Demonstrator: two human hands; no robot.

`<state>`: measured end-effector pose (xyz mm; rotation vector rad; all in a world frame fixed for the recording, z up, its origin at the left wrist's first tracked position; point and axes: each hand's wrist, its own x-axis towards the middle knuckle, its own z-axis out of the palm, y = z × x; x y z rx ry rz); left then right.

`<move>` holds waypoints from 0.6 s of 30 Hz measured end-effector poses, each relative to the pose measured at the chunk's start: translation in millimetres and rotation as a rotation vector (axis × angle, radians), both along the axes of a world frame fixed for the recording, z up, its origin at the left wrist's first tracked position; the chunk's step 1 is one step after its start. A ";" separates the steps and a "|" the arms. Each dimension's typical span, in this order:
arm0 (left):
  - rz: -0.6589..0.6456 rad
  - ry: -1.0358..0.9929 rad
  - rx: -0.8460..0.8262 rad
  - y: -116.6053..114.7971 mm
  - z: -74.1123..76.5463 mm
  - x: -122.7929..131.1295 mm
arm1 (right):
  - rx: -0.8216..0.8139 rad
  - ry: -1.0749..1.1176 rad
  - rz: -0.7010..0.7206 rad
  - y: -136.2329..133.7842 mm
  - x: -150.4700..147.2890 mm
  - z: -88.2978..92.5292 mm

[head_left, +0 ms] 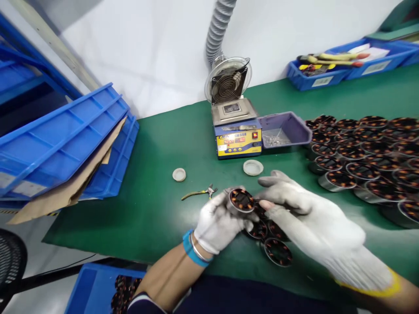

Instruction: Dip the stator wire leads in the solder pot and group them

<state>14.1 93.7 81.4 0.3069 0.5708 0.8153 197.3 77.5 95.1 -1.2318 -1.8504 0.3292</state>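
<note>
My left hand (219,224), in a white glove with greyed fingertips, holds up a round metal-rimmed motor stator (241,200) with copper windings around a dark centre. Just right of it, my gloved right hand (294,209) has its thumb close to a finger. The thumb's bare tip shows, and whatever lies between the fingers is too small to make out. Below the hands, several more stators (277,252) rest on the green table, partly covered by them. Yellow-handled cutting pliers (199,192) lie beyond my left hand.
A blue-and-yellow solder pot (238,141) stands under a fan and grey duct (220,30). Beside it is a purple tray (288,126). Two small pale dishes (253,167) lie in front. Rows of stators (363,170) fill the right; blue crates (65,139) lean at left.
</note>
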 end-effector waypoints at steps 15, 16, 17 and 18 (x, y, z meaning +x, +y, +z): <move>0.230 -0.015 0.096 10.6 4.7 -11.0 | 0.502 -0.499 0.251 21.3 -3.8 76.1; 0.187 0.001 0.078 11.2 3.4 -10.6 | 0.496 -0.493 0.279 21.4 -5.4 78.0; 0.092 0.019 0.056 11.4 0.4 -10.0 | 0.491 -0.493 0.302 21.7 -6.8 79.3; -0.034 0.026 0.036 10.9 -3.8 -9.1 | 0.489 -0.496 0.316 22.2 -7.8 79.7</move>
